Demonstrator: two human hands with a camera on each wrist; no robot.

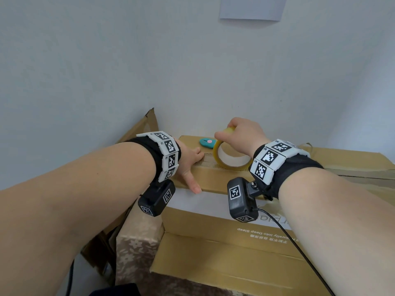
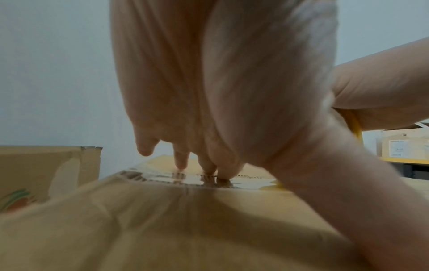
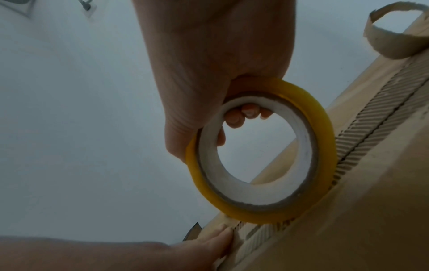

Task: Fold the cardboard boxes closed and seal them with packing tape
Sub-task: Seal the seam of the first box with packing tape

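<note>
A closed brown cardboard box [image 1: 215, 182] stands against the wall, its top seam [image 3: 371, 121] showing corrugated edges. My left hand [image 1: 193, 165] lies flat on the seam's left end with the thumb down the front face; in the left wrist view its fingertips [image 2: 209, 169] press a shiny clear tape strip [image 2: 162, 178] onto the box [image 2: 162, 220]. My right hand [image 1: 232, 133] grips a yellow packing tape roll [image 1: 232, 157] standing on edge on the seam, just right of the left hand. Fingers curl through the white core of the roll [image 3: 320, 139], whose bottom touches the cardboard.
A teal box cutter [image 1: 205, 142] lies on the box top behind the left hand. A larger printed box [image 1: 213, 248] sits below in front, over a floral cloth [image 1: 136, 253]. An open box flap [image 1: 147, 124] rises at the left. More boxes [image 2: 403, 146] stand at the right.
</note>
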